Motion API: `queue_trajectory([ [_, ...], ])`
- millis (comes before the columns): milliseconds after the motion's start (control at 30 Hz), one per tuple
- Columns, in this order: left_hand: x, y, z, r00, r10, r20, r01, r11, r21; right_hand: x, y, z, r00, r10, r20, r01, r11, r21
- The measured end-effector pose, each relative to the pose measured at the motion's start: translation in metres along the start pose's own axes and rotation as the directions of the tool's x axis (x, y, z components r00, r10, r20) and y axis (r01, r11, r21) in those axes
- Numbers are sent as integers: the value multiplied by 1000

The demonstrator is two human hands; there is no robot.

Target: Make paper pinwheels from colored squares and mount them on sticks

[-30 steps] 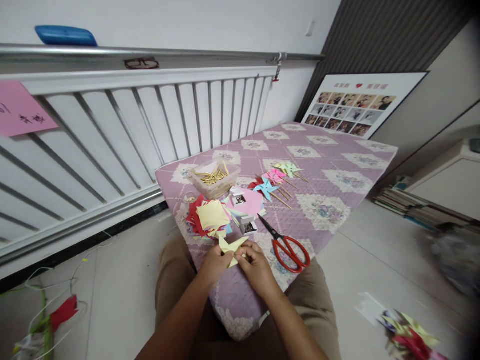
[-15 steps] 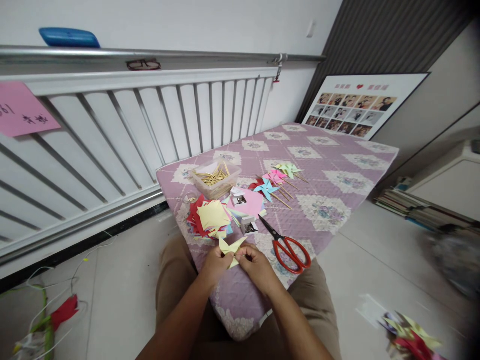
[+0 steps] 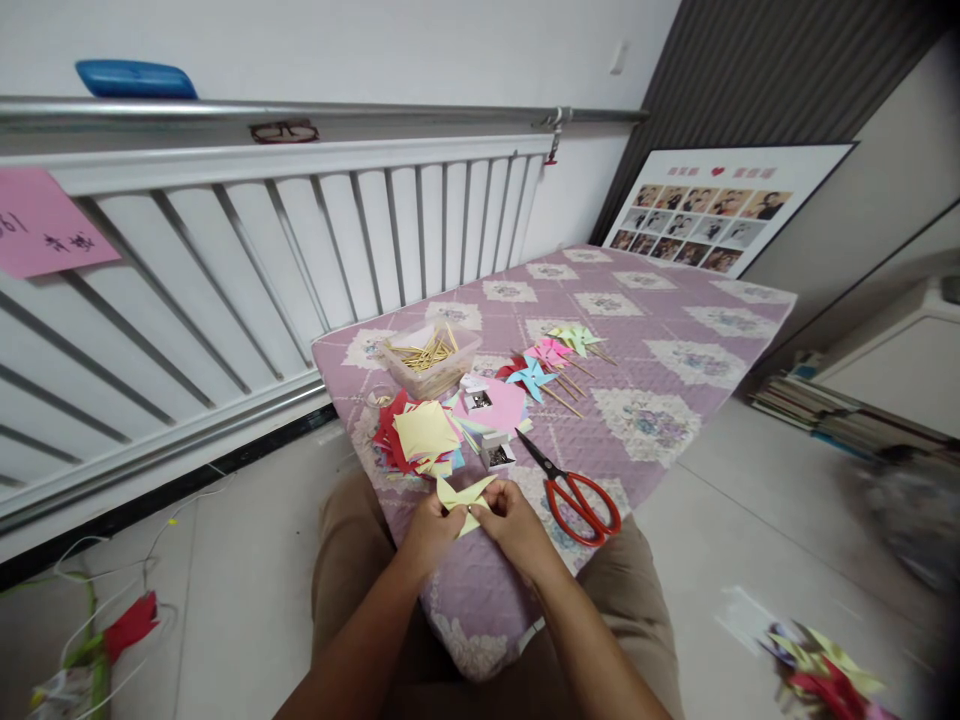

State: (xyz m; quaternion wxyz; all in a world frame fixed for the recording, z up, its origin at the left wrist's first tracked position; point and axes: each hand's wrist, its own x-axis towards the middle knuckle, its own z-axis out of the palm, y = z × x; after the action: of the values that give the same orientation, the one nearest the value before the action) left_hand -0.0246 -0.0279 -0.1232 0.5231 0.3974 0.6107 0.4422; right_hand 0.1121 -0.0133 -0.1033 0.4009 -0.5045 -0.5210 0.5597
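Both my hands pinch a pale yellow folded paper piece point(image 3: 459, 493) at the near edge of a purple quilted table point(image 3: 660, 340). My left hand point(image 3: 430, 527) grips its left side and my right hand point(image 3: 513, 522) grips its right side, fingers closed on the paper. Just beyond it lies a pile of coloured paper squares point(image 3: 424, 433), yellow on top of red. Red-handled scissors point(image 3: 577, 495) lie to the right of my right hand. A small open box point(image 3: 498, 455) sits just past my fingers.
A clear tub of wooden sticks point(image 3: 430, 358) stands at the table's far left corner. Finished paper pinwheels point(image 3: 551, 358) lie mid-table. A white radiator grille point(image 3: 247, 270) runs along the left. A photo board point(image 3: 705, 208) leans behind. More pinwheels point(image 3: 814, 672) lie on the floor.
My right hand has shifted slightly left and up along the yellow paper, closing in on my left hand. Everything on the table stays where it was.
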Motion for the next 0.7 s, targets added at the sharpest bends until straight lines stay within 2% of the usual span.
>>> queue_trajectory([
  [300, -1, -2, -1, 999, 23, -27, -22, 999, 48, -4, -13, -4, 994, 30, 108, -25, 999, -43],
  [700, 2, -12, 5, 996, 80, -47, -78, 995, 59, -2, -3, -7, 993, 99, 62, -96, 994, -52],
])
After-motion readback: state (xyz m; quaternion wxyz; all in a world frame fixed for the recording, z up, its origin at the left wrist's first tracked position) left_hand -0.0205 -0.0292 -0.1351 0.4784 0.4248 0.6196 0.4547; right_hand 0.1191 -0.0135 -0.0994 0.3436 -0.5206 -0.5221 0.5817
